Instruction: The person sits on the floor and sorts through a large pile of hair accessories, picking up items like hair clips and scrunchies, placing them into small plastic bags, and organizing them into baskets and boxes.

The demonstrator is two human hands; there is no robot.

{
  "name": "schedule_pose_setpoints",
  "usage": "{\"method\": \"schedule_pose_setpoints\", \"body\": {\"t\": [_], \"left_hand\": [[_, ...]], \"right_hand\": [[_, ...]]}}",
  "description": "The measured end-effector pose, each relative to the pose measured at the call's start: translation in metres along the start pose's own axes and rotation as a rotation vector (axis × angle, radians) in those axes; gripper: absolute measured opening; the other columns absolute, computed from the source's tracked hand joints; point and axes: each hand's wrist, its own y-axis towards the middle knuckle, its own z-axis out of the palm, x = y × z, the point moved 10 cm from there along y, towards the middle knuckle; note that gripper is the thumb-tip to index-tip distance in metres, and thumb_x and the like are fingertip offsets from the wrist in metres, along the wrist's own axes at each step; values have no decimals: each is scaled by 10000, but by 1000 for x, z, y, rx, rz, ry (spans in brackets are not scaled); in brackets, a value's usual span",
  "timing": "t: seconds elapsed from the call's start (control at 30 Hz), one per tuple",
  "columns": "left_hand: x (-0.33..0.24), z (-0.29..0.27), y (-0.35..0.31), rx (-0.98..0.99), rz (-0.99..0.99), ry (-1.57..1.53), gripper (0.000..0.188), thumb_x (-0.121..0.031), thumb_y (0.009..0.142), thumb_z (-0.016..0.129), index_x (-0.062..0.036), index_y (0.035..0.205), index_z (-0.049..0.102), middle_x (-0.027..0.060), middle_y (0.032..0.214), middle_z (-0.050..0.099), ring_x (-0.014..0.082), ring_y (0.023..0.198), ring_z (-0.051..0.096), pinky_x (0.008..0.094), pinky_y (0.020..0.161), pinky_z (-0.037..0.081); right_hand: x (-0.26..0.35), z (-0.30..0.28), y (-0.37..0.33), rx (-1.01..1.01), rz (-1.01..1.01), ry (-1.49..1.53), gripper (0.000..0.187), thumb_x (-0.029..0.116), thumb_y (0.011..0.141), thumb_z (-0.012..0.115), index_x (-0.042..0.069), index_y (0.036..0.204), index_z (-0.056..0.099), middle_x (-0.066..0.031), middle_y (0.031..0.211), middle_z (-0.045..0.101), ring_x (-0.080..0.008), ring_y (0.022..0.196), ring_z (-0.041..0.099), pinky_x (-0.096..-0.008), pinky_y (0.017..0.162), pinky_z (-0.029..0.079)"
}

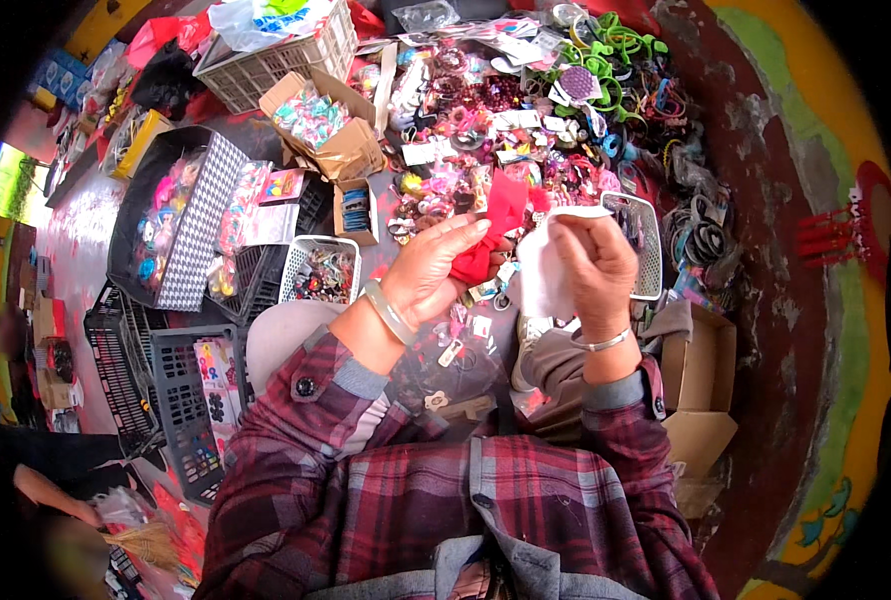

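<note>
My left hand, with a pale bangle at its wrist, is closed round a strip of red fabric. One end of the strip stands up above the fingers and the rest bunches under them. Beside it, my right hand pinches the upper edge of a flat white piece, which hangs down; whether it is cloth or paper I cannot tell. Both hands are raised over my lap, in front of a big heap of hair accessories. The right fingertips are partly hidden behind the white piece.
Small white baskets stand at left and right of the hands. Green headbands lie at the far right of the heap. Leftward are cardboard boxes, a black-and-white checked case and black crates. An open carton sits near my right elbow.
</note>
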Motion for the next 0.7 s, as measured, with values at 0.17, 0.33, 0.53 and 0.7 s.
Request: {"method": "schedule_pose_setpoints", "body": {"t": [0.17,0.33,0.53,0.7], "left_hand": [[4,11,-3,65,5,-57,201,-86,875,510,-11,1060,537,74,988,602,161,896,591,293,797,477],[6,7,-5,22,30,56,219,-73,866,518,-7,1073,545,66,995,609,149,885,598,280,794,476],[1,13,-5,40,81,151,249,-44,851,523,6,1094,539,66,1013,607,133,892,592,268,792,472],[-6,9,-3,13,120,123,268,-16,839,520,6,1107,532,95,1028,601,157,921,585,271,805,466]], "right_hand": [[28,26,-6,92,-268,-388,123,19,716,624,61,831,610,-97,733,546,-269,613,559,-323,534,451],[31,37,-12,148,-348,-404,196,-28,718,620,22,908,621,-114,748,567,-248,644,579,-301,556,462],[25,42,-11,198,-247,-411,183,-10,734,595,11,914,615,-126,775,591,-256,672,595,-305,589,479],[-66,1,-7,339,450,470,259,174,794,585,24,1003,570,-70,869,612,-152,729,586,-261,635,471]]}}
